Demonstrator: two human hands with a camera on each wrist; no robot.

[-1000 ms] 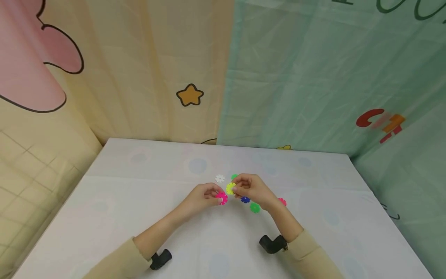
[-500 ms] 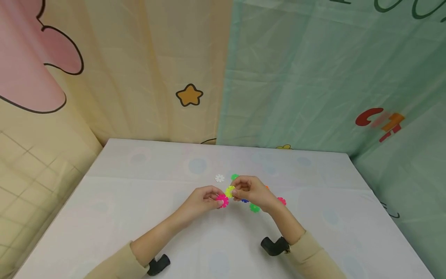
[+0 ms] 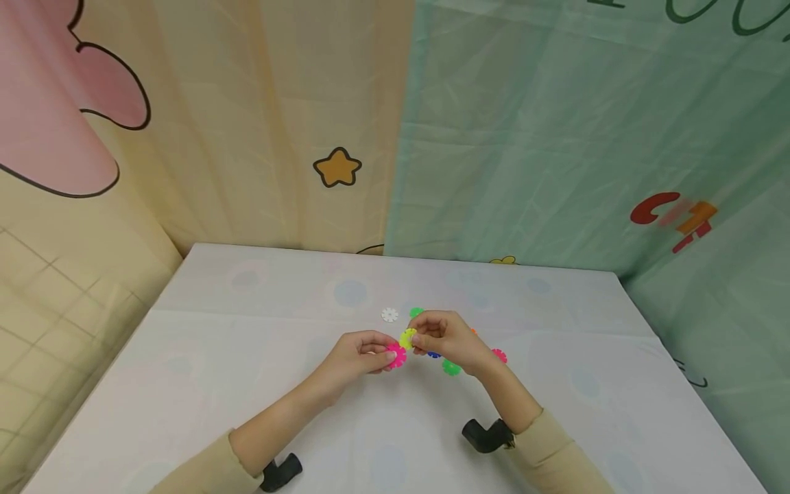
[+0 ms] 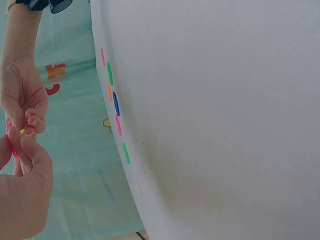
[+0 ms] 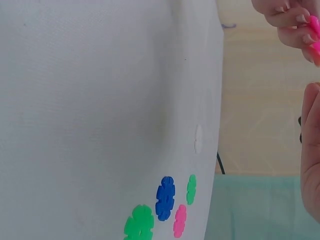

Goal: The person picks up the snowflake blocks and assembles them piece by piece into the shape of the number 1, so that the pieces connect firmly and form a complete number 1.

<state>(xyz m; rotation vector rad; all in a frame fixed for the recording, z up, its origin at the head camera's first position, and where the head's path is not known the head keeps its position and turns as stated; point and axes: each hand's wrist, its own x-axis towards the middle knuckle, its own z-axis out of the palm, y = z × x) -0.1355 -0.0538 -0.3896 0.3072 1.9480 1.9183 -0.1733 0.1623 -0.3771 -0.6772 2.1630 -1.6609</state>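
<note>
Over the middle of the table, my left hand (image 3: 354, 357) pinches a pink notched snowflake disc (image 3: 399, 356) between thumb and fingers. A smaller-looking yellow snowflake disc (image 3: 407, 337) is pinched by my right hand (image 3: 449, 337). The yellow disc's edge meets the pink disc's upper edge; whether their slots interlock cannot be told. In the left wrist view both hands come together at the left, with only a bit of yellow showing between the fingertips. The right wrist view shows the pink disc (image 5: 315, 37) at its right edge, while the yellow one is out of sight there.
Loose discs lie flat on the white-covered table (image 3: 247, 329): white (image 3: 389, 315), green (image 3: 416, 312), blue (image 3: 434, 355), another green (image 3: 451, 368), orange (image 3: 473, 332) and pink (image 3: 500, 355). A further pink disc (image 5: 180, 221) shows in the right wrist view. Printed curtains hang behind.
The right hand has come slightly down and left with the yellow disc, and the left hand slightly right and down with the pink one. The discs, nearly touching before, now meet.
</note>
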